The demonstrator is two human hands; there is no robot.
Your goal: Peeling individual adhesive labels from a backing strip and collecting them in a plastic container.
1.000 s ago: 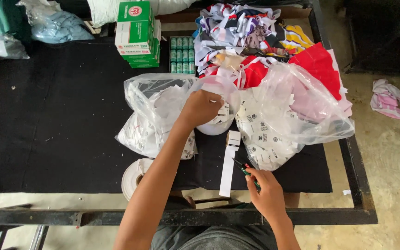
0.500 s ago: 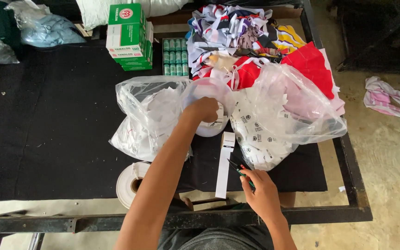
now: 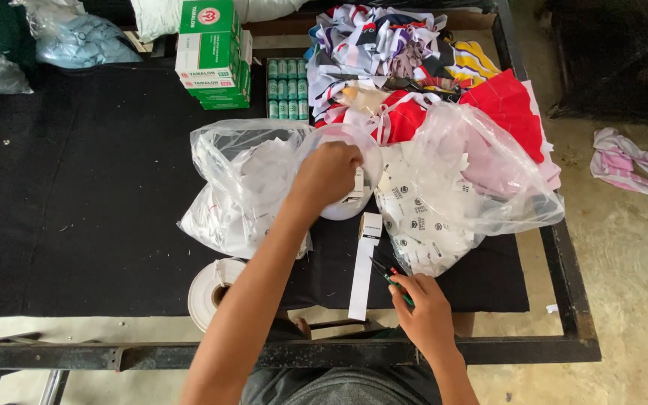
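Presently the left hand (image 3: 329, 174) is gripping a white label roll (image 3: 348, 174), its paper strip (image 3: 363, 264) trailing down the bench, while the right hand (image 3: 423, 309) is clasping small green-handled scissors (image 3: 393, 277); cutting calls for aligning the blades.

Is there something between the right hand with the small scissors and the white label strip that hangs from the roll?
Nothing visible. The right hand holds small scissors just beside the white label strip, with only bare black table cover between them. The left hand rests on the label roll above.

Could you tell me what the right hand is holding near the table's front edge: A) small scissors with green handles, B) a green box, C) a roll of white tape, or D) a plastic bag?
A: the right hand grips small green-handled scissors beside the white label strip.
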